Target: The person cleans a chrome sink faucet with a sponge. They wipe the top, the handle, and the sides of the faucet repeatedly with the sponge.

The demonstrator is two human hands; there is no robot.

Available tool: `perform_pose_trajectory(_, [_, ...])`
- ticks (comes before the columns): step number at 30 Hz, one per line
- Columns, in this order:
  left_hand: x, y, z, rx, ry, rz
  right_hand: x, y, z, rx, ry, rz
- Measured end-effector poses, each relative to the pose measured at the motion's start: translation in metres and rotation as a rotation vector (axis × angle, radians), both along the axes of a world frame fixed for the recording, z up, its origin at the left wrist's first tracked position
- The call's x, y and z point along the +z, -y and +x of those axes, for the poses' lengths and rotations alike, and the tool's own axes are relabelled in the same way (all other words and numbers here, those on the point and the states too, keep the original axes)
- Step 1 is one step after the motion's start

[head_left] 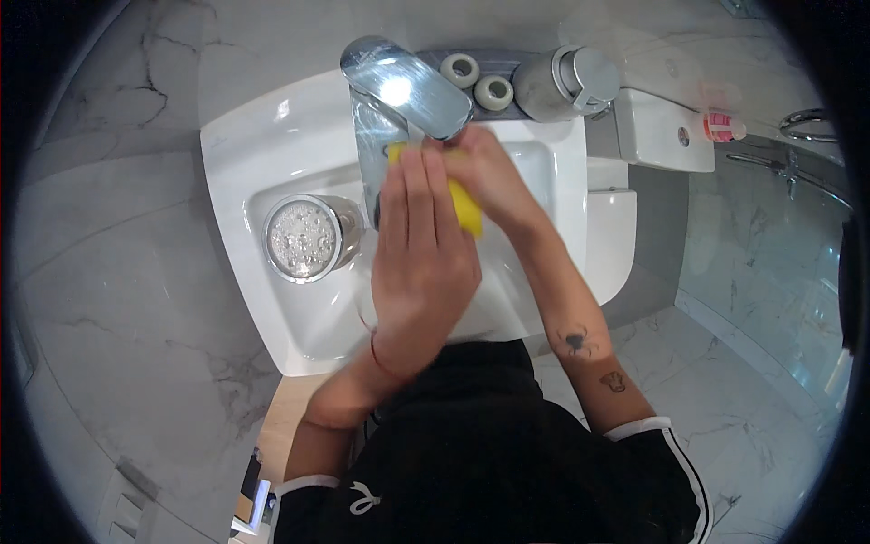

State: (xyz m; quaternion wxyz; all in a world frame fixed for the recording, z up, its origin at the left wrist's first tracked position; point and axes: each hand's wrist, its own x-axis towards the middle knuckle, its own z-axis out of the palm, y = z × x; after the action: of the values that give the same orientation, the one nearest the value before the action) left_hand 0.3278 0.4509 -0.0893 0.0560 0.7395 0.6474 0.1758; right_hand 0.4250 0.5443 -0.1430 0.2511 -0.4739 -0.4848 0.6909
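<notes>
A bright yellow cloth or sponge (467,213) is pressed between my hands beside the chrome tap (408,86). My left hand (424,240) lies over it, fingers long and close together, covering most of it. From the right, my right hand (494,181) meets it just below the end of the tap's lever. Blur and the left hand partly hide the right fingers, which look curled against the yellow piece. On the left side of the basin stands a shiny cup (304,240) full of bubbly liquid, apart from both hands.
The white washbasin (272,340) surrounds the hands. Behind it, a grey tray (494,65) bears two small round pale holders (494,92) and a silver soap dispenser (553,86). A white toilet (612,240) stands at the right, with a pink-labelled bottle (720,127) farther right.
</notes>
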Motion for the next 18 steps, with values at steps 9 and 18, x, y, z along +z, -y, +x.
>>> perform_pose_trajectory(9, [-0.009,0.010,-0.003,-0.011,0.120,0.078,0.010,0.000,0.002,0.040,-0.044,0.006])
perform_pose_trajectory(18, [-0.010,0.029,-0.003,0.002,0.099,0.164,0.009,0.017,0.006,0.075,0.019,0.079])
